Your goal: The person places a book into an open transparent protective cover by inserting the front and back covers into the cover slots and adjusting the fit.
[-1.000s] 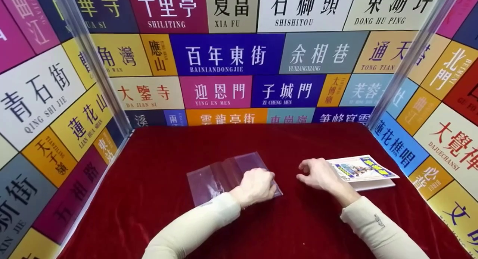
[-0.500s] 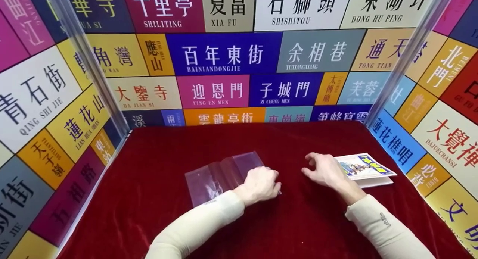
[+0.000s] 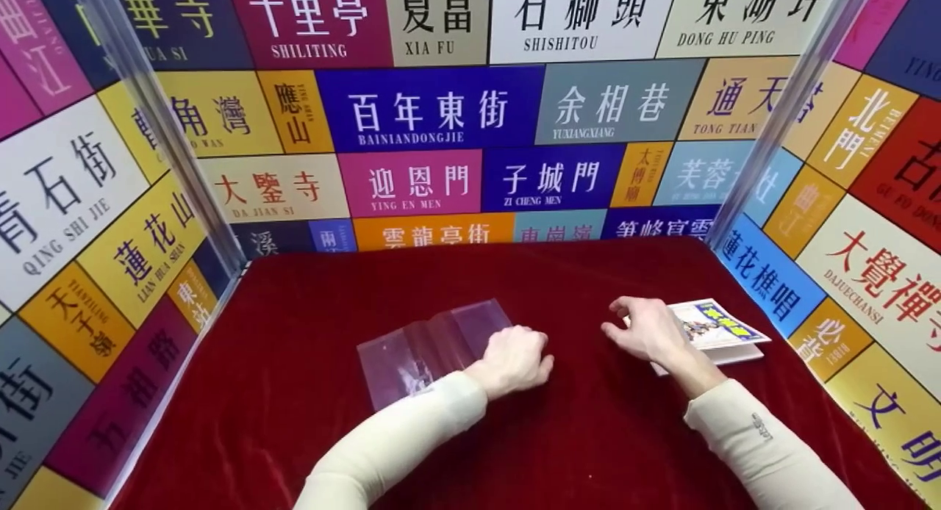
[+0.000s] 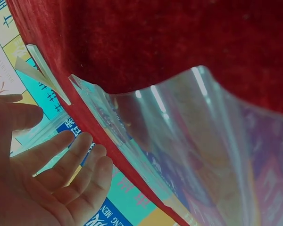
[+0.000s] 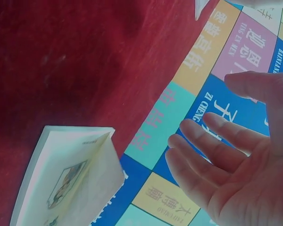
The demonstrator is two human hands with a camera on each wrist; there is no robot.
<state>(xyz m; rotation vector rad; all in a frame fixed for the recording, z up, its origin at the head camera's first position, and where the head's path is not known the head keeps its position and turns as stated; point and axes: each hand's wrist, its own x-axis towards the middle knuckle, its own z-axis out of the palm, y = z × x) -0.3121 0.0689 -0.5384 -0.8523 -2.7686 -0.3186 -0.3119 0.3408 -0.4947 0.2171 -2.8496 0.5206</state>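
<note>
A clear plastic book cover [image 3: 412, 352] lies spread on the red cloth in the head view, creased across its middle. My left hand [image 3: 514, 359] is over its right end; in the left wrist view the fingers [image 4: 75, 160] are loosely bent with nothing between them, beside the plastic. To the right sits a thin white booklet [image 3: 724, 325] with a colourful picture on its front, its cover standing slightly ajar. My right hand [image 3: 650, 332] overlaps the booklet's left edge in the head view. Relaxed and holding nothing, it appears apart from the booklet in the right wrist view.
Deep red velvet cloth [image 3: 294, 311] covers the table. Printed panels [image 3: 430, 106] with large characters wall in the back and both sides. Clear upright posts [image 3: 772, 120] stand at the back corners.
My left hand has shifted rightward off the cover's right end, and its fingers have loosened. My right hand has moved slightly right, nearer the booklet. The cover and booklet stay in place.
</note>
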